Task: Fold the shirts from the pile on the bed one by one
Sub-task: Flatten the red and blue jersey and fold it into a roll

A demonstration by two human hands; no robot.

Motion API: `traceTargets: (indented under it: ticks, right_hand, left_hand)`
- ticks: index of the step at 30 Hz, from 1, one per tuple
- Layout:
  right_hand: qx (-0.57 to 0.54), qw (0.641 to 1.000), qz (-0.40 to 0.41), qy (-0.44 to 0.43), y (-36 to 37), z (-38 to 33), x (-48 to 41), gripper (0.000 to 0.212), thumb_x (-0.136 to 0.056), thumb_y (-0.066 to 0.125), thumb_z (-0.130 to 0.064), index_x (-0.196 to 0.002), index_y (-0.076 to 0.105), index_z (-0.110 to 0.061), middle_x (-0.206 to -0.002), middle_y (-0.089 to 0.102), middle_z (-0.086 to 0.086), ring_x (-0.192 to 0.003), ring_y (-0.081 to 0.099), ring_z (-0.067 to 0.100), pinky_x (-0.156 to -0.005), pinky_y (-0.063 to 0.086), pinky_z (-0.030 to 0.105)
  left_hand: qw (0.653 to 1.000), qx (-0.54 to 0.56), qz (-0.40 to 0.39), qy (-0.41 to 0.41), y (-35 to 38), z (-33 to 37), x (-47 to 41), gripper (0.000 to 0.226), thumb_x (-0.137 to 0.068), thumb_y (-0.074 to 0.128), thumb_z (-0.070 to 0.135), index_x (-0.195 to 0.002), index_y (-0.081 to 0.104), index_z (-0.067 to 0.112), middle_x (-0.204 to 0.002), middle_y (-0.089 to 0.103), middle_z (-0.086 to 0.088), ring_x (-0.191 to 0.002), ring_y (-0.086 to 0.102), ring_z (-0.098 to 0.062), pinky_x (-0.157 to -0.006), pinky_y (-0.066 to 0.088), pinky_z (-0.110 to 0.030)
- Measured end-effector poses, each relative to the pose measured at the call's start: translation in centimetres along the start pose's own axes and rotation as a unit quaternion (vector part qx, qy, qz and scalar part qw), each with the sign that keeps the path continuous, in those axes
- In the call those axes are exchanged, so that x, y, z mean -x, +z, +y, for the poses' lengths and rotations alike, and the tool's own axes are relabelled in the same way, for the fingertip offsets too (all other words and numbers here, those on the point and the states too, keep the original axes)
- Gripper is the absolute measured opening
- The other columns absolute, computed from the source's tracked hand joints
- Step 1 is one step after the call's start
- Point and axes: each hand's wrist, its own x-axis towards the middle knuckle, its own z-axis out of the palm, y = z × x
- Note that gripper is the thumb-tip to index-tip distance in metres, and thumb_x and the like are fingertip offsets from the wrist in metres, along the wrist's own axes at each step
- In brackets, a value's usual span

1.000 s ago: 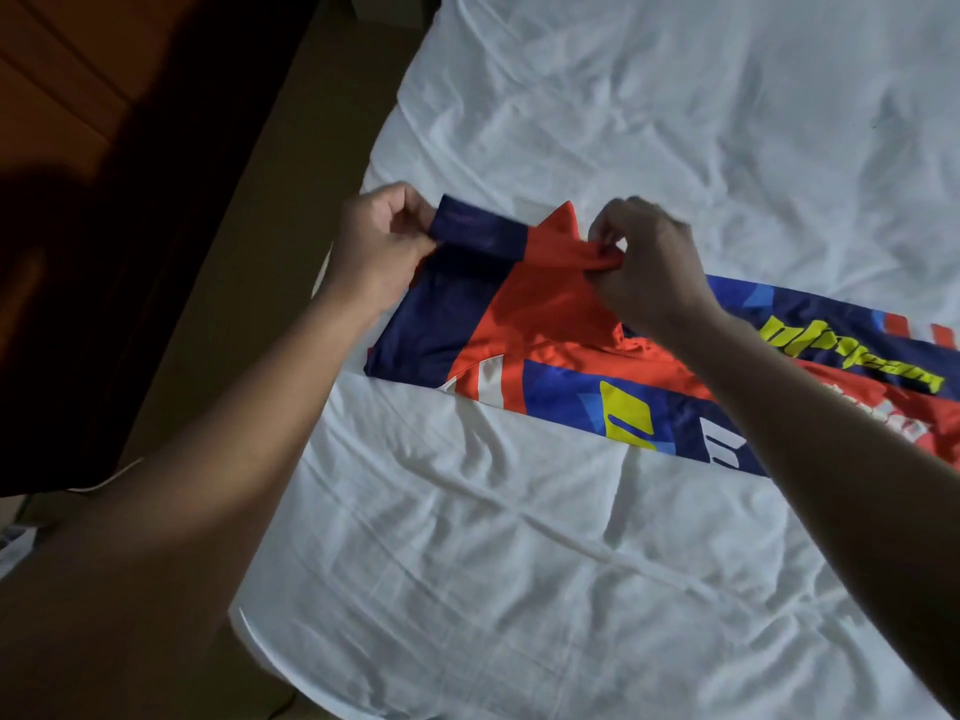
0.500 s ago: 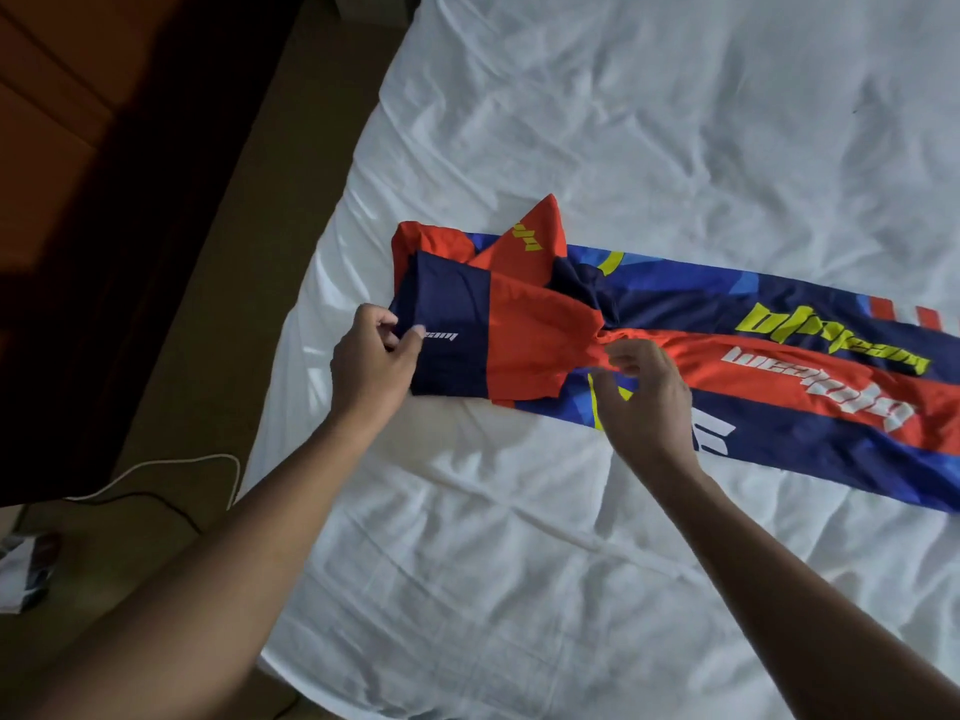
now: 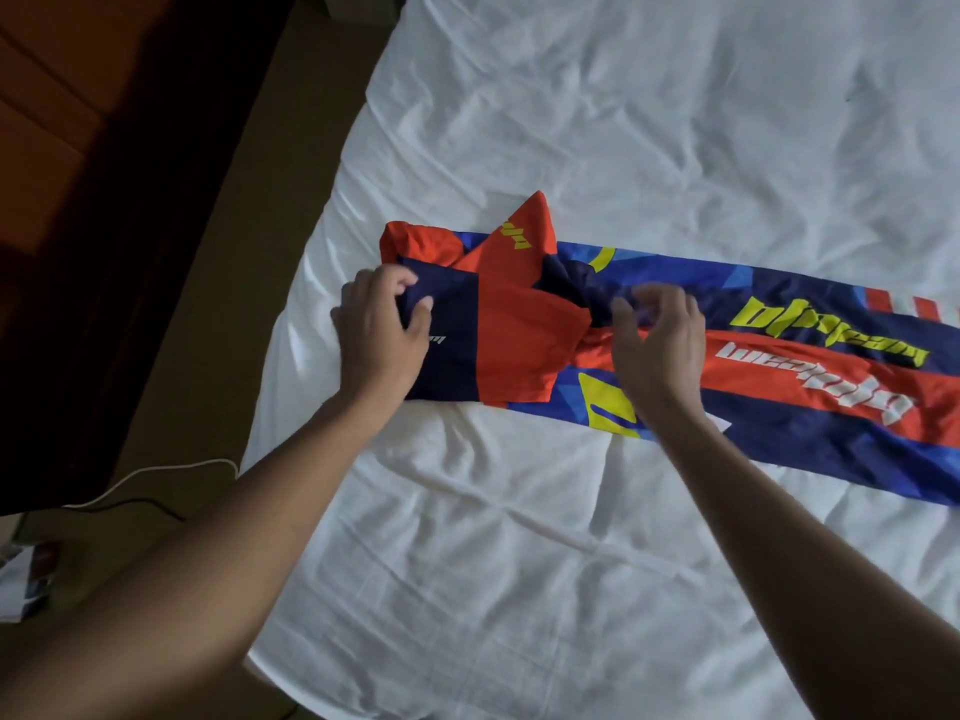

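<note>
The shirt (image 3: 753, 356), a sports jersey in red, navy and bright blue, lies stretched out in a long band on the white sheet (image 3: 571, 563) of the bed. Its far end runs out of view to the right. Yellow lettering (image 3: 826, 332) and white lettering (image 3: 815, 379) run along the band, both upside down to the wearer of the camera. At the shirt's left end a navy and red sleeve (image 3: 483, 345) is folded over onto the body, and a red pointed flap (image 3: 519, 236) with a small yellow mark sticks up above it.

The left hand (image 3: 382, 330) is at the shirt's left end. Its fingers are curled over the navy edge of the folded sleeve and its thumb lies on top of the cloth, so it grasps the sleeve there. The right hand (image 3: 660, 345) is over the middle of the shirt, just right of the folded sleeve, where red and navy cloth bunch together. Its fingers are bent like a claw and blurred, and whether they pinch the cloth or only hover over it cannot be told. Both bare forearms reach in from below the shirt.

The sheet under the shirt is creased all over. Left of the shirt, past the bed's edge, is a dim brownish floor (image 3: 208, 356) with a thin white cable (image 3: 156, 472) lying on it. Further left stands dark wooden furniture (image 3: 78, 200).
</note>
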Motion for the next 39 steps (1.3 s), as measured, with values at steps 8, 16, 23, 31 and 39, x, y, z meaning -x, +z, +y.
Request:
traceTargets:
  ticks: [8,16,23,31,39]
  right_hand:
    - [0.063,0.952,-0.274,0.126,1.2,-2.7,-6.9,0.050,-0.088,0.071,-0.057,-0.071,0.057,-0.012,-0.062,0.048,0.003,-0.059,0.047,0.020,-0.054,0.033,0.031]
    - [-0.130,0.960,-0.237,0.072,0.4,-2.1,-6.5,0.028,-0.089,0.070,-0.033,-0.093,0.066,-0.006,-0.074,0.058,0.002,-0.073,0.054,0.017,-0.069,0.045,0.039]
    - [-0.141,0.964,-0.211,0.082,-0.2,-0.4,-6.1,0.030,-0.085,0.061,-0.050,-0.101,0.066,-0.025,-0.094,0.072,0.005,-0.093,0.071,0.030,-0.088,0.058,0.058]
    - [0.024,0.970,-0.237,0.051,1.0,-0.2,-6.4,0.045,-0.098,0.065,-0.042,-0.081,0.059,0.000,-0.064,0.048,0.005,-0.062,0.046,0.022,-0.058,0.034,0.034]
    - [0.081,0.983,-0.160,0.047,1.5,-0.5,-6.8,0.027,-0.094,0.070,-0.033,-0.113,0.067,-0.014,-0.087,0.063,-0.003,-0.104,0.063,0.031,-0.081,0.040,0.030]
  left_hand:
    - [0.969,0.079,-0.188,-0.141,6.4,6.2,-10.5,0.059,-0.093,0.067,0.047,-0.138,0.049,0.012,-0.131,0.061,-0.009,-0.122,0.058,-0.028,-0.099,0.047,-0.036]
    - [0.983,-0.047,-0.180,-0.013,5.9,5.9,-11.1,0.012,-0.091,0.072,0.036,-0.088,0.074,0.025,-0.106,0.068,0.005,-0.113,0.057,-0.023,-0.098,0.037,-0.038]
    - [0.935,0.183,-0.290,-0.093,0.7,3.5,-6.7,0.021,-0.095,0.060,0.028,-0.095,0.061,0.008,-0.081,0.054,0.001,-0.074,0.049,-0.010,-0.073,0.038,-0.033]
    - [0.959,0.095,-0.248,-0.099,1.1,1.9,-5.8,0.022,-0.095,0.070,0.045,-0.098,0.072,0.023,-0.094,0.073,0.008,-0.092,0.067,-0.006,-0.080,0.050,-0.023]
    - [0.990,0.000,-0.117,-0.074,2.4,0.9,-5.3,0.020,-0.089,0.080,0.029,-0.101,0.066,0.020,-0.091,0.065,0.005,-0.085,0.063,-0.013,-0.075,0.048,-0.026]
